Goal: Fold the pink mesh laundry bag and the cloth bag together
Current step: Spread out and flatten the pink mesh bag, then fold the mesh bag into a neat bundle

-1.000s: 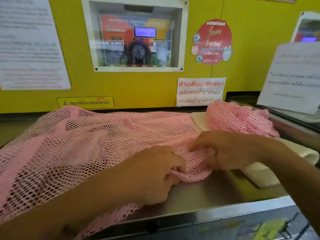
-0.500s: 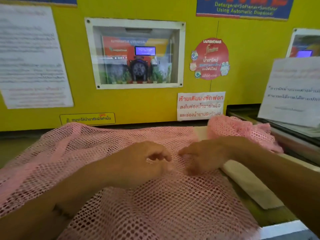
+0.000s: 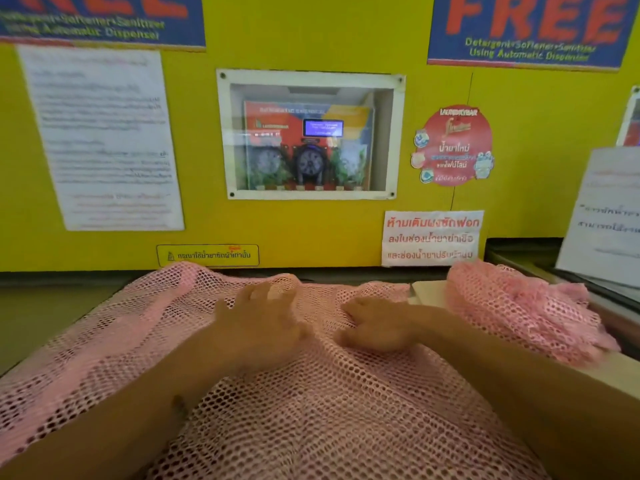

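Observation:
The pink mesh laundry bag (image 3: 322, 410) lies spread wide over the counter, and its bunched end (image 3: 519, 306) is heaped at the right. Under it lies the cream cloth bag (image 3: 427, 291), with only a strip showing at the back right and a corner at the right edge. My left hand (image 3: 263, 323) rests flat on the mesh near its far edge, fingers apart. My right hand (image 3: 377, 323) is just beside it, with its fingers curled into the mesh.
A yellow wall panel (image 3: 311, 230) with a windowed dispenser (image 3: 310, 135) and stickers stands right behind the counter. A paper notice (image 3: 609, 216) leans at the right over a dark tray edge. Bare metal counter (image 3: 52, 313) shows at the left.
Both hands gripped the mesh's near edge and carried it away from me, over the bag, to the far side. The bare counter in front is now covered by mesh, and the view has tilted up.

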A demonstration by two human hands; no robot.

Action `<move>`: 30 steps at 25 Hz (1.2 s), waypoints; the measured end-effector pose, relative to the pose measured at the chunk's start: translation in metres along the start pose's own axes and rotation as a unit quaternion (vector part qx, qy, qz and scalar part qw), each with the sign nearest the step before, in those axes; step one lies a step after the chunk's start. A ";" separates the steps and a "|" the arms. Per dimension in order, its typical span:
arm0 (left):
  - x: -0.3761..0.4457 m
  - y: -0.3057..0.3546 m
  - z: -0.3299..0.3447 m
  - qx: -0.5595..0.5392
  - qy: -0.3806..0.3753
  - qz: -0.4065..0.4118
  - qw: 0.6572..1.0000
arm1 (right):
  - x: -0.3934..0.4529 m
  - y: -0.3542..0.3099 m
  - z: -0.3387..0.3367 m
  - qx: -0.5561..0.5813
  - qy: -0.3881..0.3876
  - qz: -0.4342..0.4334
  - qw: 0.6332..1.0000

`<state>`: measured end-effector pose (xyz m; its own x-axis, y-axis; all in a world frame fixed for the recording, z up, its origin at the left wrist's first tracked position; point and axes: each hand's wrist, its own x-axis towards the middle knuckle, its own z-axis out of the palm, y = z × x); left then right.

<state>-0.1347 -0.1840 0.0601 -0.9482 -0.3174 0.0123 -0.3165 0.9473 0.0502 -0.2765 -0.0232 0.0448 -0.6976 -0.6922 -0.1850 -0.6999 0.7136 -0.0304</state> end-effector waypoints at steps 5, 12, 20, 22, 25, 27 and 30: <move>0.002 -0.034 0.028 0.012 -0.105 -0.067 0.992 | 0.008 0.004 0.001 -0.018 -0.026 0.069 0.997; 0.007 -0.038 0.020 -0.003 -0.109 -0.085 0.990 | 0.001 0.016 0.003 -0.017 -0.016 0.043 0.999; 0.010 0.000 -0.002 -0.055 0.069 0.022 0.996 | -0.083 0.054 -0.069 0.062 0.164 -0.036 0.984; 0.012 0.016 0.004 -0.051 -0.012 0.050 0.997 | -0.105 0.090 -0.087 0.048 0.165 0.023 0.985; 0.012 0.041 0.009 0.018 -0.171 0.038 0.984 | -0.123 0.146 -0.093 -0.013 0.082 0.146 0.986; 0.014 0.061 0.002 0.050 -0.116 0.062 0.990 | -0.125 0.171 -0.082 0.004 0.016 0.160 0.987; 0.016 0.102 -0.011 -0.041 0.045 0.100 0.993 | -0.130 0.187 -0.068 0.057 0.011 0.116 0.992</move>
<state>-0.1818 -0.0933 0.0760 -0.9844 -0.1300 0.1184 -0.1160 0.9861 0.1187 -0.3274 0.1928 0.1300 -0.8417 -0.5098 -0.1778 -0.4999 0.8603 -0.1000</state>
